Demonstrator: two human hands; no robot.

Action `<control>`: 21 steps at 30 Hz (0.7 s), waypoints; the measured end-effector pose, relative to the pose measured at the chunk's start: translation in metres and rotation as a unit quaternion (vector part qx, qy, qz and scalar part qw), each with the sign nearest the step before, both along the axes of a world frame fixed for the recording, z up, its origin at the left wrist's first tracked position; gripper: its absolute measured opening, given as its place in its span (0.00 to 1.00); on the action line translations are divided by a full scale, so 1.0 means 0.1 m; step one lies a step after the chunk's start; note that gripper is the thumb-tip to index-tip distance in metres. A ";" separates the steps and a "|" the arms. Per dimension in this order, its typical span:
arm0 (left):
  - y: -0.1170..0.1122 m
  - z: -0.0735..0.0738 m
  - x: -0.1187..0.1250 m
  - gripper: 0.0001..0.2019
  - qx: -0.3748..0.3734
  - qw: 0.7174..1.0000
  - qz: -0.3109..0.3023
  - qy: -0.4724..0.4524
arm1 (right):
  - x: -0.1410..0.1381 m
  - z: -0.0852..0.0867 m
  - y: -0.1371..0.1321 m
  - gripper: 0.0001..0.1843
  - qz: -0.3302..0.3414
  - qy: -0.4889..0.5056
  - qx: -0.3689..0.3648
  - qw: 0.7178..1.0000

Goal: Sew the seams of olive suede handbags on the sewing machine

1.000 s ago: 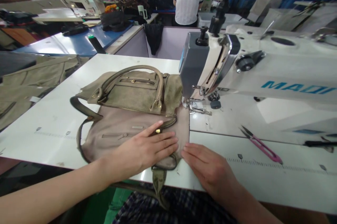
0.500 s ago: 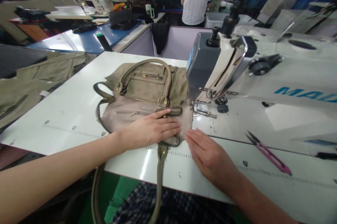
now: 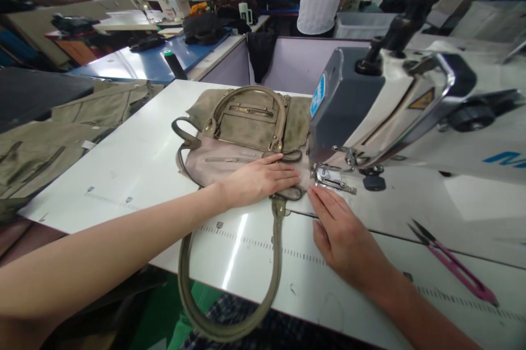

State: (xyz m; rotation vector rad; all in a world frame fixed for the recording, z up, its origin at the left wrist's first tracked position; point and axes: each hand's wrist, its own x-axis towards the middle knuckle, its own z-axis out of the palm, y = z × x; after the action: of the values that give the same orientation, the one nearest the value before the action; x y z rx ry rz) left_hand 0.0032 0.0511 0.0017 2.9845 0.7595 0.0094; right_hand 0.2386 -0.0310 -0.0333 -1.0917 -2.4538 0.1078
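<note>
Left hand (image 3: 263,179) is lying flat, fingers stretched out and pressing on the pale lining (image 3: 219,168) of an olive bag (image 3: 246,130); right hand (image 3: 343,229) has its fingertips at the lining's right edge, just beside the presser foot (image 3: 335,180), and I honestly can't tell if it's pinching the fabric or just resting there; container-wise, the bag is spread out on the white table (image 3: 131,166), left of the sewing machine (image 3: 353,101) head, and I can't see anything inside its zip pocket (image 3: 251,111); there's also a whitish tub (image 3: 364,27) way in the back, contents too unclear to call; as for direction, the bag's long axis runs roughly left to right, right end toward the needle area, olive side away from the person; one handle (image 3: 255,89) arches over the olive panel, the other handle (image 3: 276,254) loops down past the near table edge; pink snips (image 3: 458,268) lie off to the right.
</note>
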 end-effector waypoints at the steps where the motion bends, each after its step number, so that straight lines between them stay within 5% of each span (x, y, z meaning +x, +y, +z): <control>1: 0.04 -0.01 0.01 0.20 -0.004 1.000 0.002 -0.004 | 0.00 0.00 0.00 0.26 -0.004 0.004 -0.007 1.000; 11: 0.34 -0.17 0.01 0.23 0.001 0.996 0.019 -0.083 | 0.00 -0.06 -0.02 0.25 -0.003 0.025 0.015 1.000; 13: 0.28 -0.18 0.03 0.27 0.035 0.993 0.073 -0.088 | 0.00 -0.08 -0.02 0.25 -0.005 0.019 0.026 0.999; 17: 0.17 -0.16 0.02 0.37 0.042 0.956 0.284 -0.054 | 0.03 -0.10 -0.01 0.25 -0.017 -0.012 0.045 0.999; 21: -0.17 -0.06 -0.35 0.36 -0.017 0.953 0.303 -0.015 | 0.01 -0.18 -0.12 0.29 -0.020 -0.053 0.109 0.992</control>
State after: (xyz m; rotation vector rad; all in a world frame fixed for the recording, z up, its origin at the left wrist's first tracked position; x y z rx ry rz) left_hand -0.0319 0.0339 -0.0040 2.5836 1.6081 0.0697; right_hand 0.2392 -0.0431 -0.0510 -1.0736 -2.4635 -0.2310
